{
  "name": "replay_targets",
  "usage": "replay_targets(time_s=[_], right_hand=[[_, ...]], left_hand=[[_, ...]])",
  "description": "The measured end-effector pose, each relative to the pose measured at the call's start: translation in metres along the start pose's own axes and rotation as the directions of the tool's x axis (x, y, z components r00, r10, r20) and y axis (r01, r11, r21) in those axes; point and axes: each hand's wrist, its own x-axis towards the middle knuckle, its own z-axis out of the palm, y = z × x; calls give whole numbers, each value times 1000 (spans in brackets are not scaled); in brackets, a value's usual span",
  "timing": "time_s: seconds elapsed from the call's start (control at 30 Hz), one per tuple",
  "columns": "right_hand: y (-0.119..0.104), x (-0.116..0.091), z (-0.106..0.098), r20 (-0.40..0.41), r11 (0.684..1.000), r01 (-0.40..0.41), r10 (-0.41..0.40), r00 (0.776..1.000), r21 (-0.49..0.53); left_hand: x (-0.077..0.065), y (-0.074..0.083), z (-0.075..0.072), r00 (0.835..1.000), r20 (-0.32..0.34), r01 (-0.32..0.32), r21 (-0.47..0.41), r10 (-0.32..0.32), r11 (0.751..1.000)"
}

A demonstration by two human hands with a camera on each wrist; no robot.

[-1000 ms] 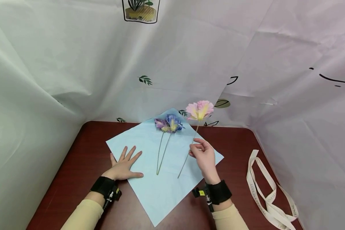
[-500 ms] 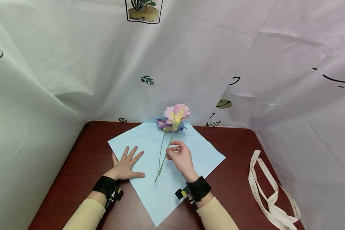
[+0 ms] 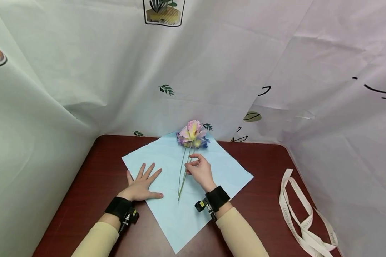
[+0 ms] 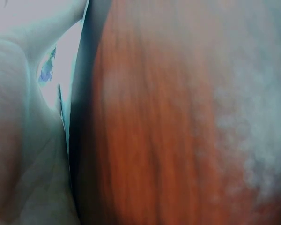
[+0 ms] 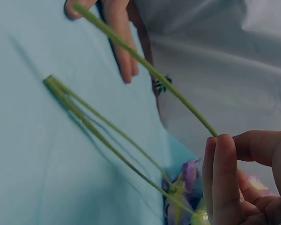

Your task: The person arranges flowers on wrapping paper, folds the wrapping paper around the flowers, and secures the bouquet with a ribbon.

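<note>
My right hand (image 3: 199,171) pinches the green stem (image 5: 150,70) of a pink and yellow flower (image 3: 192,130) between thumb and fingers. In the right wrist view that stem is raised above the paper. Beneath the pink bloom, a purple flower (image 5: 189,176) and a blue flower (image 3: 204,142) lie on the light blue paper (image 3: 225,164), partly covered in the head view. Their two stems meet near the lower ends. With fingers spread, my left hand (image 3: 141,187) rests flat on the paper's left edge. The left wrist view mostly shows palm and blurred tabletop.
A white printed ribbon (image 3: 287,210) lies in loose loops on the right of the dark red table (image 3: 83,178). Pale patterned cloth (image 3: 212,64) hangs behind and on both sides. One corner of the paper points toward the front of the table.
My right hand has carried the pink flower left, from the paper's right side to over the purple and blue flowers, and slightly lower. The left hand has stayed in place.
</note>
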Motion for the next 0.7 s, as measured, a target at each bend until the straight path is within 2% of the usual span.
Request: replay_targets(time_s=[0.3,0.7], right_hand=[[15,9,4,-38,995,-24,21,999,-100],[24,18,7,-53,986,-15,6,999,-167]], left_hand=[[1,-1,1,1000,11,-3,-8,3,1000],[1,-1,-2,999,-2,-32,-20,32,999]])
